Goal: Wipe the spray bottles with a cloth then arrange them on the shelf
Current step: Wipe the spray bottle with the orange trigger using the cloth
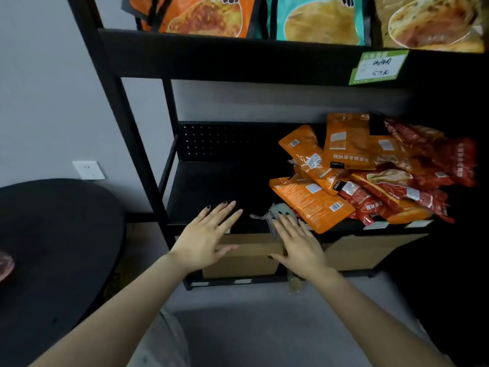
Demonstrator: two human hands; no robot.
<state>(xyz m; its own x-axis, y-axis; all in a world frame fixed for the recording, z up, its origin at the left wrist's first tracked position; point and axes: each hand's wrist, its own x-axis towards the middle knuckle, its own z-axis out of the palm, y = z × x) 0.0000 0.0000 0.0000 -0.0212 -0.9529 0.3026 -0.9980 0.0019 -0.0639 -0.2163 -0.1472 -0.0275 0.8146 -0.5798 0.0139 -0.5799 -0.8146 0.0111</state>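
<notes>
No spray bottle is in view. A grey cloth (275, 211) with a netted edge lies at the front edge of the black lower shelf (211, 192). My right hand (299, 245) rests flat on it, fingers spread over the cloth, not clearly gripping it. My left hand (209, 234) hovers open just left of it, fingers apart, over the shelf's front edge and holding nothing. The left half of the shelf is bare black metal.
Orange and red snack packets (357, 173) are piled on the shelf's right half. Larger packets (317, 19) stand on the upper shelf, with a green price tag (378, 66). Cardboard boxes (243, 258) sit below. A round black table (53, 247) is at left.
</notes>
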